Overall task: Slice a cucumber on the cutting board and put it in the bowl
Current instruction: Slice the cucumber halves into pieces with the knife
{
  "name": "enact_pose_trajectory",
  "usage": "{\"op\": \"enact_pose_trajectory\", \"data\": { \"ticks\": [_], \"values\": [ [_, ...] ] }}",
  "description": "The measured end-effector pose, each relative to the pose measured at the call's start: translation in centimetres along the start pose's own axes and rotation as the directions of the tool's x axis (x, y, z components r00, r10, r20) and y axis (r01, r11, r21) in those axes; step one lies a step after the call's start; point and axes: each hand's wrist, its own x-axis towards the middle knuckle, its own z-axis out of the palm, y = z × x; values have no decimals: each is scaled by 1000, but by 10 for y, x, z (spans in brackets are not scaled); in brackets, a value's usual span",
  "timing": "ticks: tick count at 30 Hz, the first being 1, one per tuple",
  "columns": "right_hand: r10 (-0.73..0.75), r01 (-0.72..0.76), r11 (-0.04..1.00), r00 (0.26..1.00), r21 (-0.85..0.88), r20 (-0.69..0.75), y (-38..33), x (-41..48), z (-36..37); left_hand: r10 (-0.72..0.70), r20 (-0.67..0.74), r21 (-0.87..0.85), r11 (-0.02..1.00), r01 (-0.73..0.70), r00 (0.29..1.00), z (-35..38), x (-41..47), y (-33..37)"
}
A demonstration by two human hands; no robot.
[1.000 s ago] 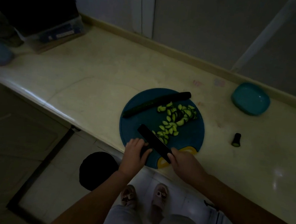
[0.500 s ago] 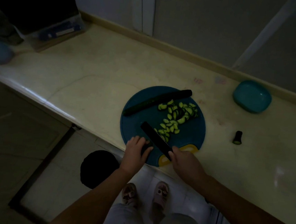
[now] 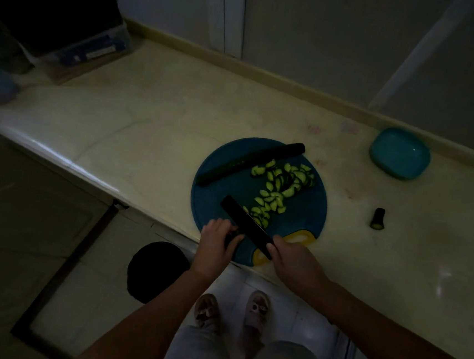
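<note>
Spreading out beyond both hands, the pale surface (image 3: 148,130) carries everything, with the work kept close to its near edge. Directly ahead of the hands lies the round blue cutting board (image 3: 217,189), its yellow handle loop just beside the right hand, probably drawn close so the cutting falls under the eyes. Well off to the right of the right hand and farther back sits the teal bowl (image 3: 399,153) with no slices visible in it; it likely waits there until slicing ends. Across the board's far side, beyond the fingers, rests a long uncut cucumber length (image 3: 249,161), seemingly set aside for its turn. The right hand (image 3: 295,257) is wrapped round the handle of a dark knife (image 3: 245,226), whose blade angles away to the left over the board. The left hand (image 3: 218,244) curls over a short dark cucumber piece (image 3: 231,238) just left of the blade, apparently steadying it, though the dimness hides the exact grip. Cut slices (image 3: 281,183) trail away from the blade, out of the cutting spot. A cucumber end (image 3: 378,219) lies on the surface off to the right.
</note>
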Motion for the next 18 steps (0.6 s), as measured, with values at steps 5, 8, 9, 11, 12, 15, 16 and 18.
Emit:
{"op": "enact_pose_trajectory", "data": {
  "ticks": [5, 8, 9, 11, 12, 15, 16, 18],
  "values": [
    [7, -7, 1000, 1000, -24, 1, -5, -1, 0, 4, 7, 18, 1000, -4, 1000, 0, 2, -1],
    [11, -11, 999, 1000, -45, 0, -11, 1, 4, 4, 9, 24, 1000, -4, 1000, 0, 2, -1],
    [11, -11, 998, 1000, -56, 1, -13, 2, 5, 4, 10, 23, 1000, -4, 1000, 0, 2, -1],
    [13, -13, 996, 1000, -92, 6, -16, 7, 9, 1, 14, 16, 1000, -2, 1000, 0, 2, -1],
    [11, -10, 994, 1000, -108, 7, -18, 9, 10, 3, 16, 9, 1000, -3, 1000, -1, 2, -1],
    [20, -18, 995, 1000, -101, 16, -19, 13, 10, 47, 27, 3, 999, -47, 999, -3, 0, -4],
    [27, -26, 995, 1000, -96, 15, -18, 13, 10, 57, 36, 2, 998, -58, 998, -3, 0, -5],
    [41, -40, 994, 999, -97, 7, -16, 13, 9, 54, 48, -7, 999, -54, 997, -3, -1, -6]
  ]
}}
